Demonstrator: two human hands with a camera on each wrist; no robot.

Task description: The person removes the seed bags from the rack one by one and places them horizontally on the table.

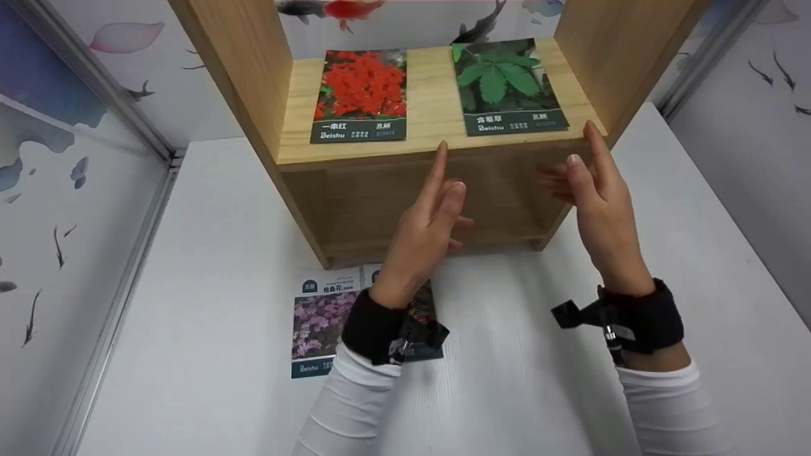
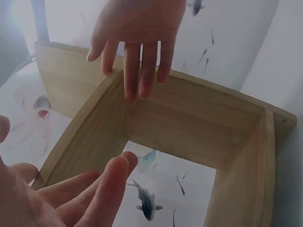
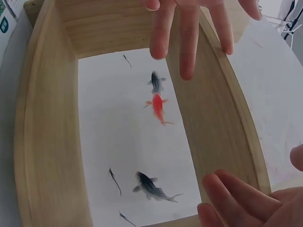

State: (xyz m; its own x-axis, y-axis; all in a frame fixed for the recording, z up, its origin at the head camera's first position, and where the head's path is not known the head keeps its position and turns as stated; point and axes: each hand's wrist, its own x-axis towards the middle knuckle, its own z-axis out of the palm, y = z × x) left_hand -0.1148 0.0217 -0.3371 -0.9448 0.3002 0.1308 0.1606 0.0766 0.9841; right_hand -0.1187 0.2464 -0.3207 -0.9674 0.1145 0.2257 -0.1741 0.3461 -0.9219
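Note:
On the upper board of a wooden shelf [image 1: 427,152] lie two seed packets. The red-flower packet [image 1: 362,88] is on the left, and the green-leaf packet [image 1: 510,88] on the right. My left hand [image 1: 421,237] has its index fingertip at the board's front edge, between the packets. Near the right end of that edge is my right hand [image 1: 605,206], its index finger extended to the wood below the green-leaf packet's corner. In the left wrist view, the fingers of my left hand [image 2: 66,198] are extended and hold nothing. The right wrist view shows nothing held by my right hand [image 3: 251,203] either.
A pink-flower packet [image 1: 320,320] lies on the white table [image 1: 209,304] in front of the shelf. Beside it, a second packet [image 1: 426,351] is partly hidden under my left wrist. White panels [image 1: 754,126] painted with fish surround the table.

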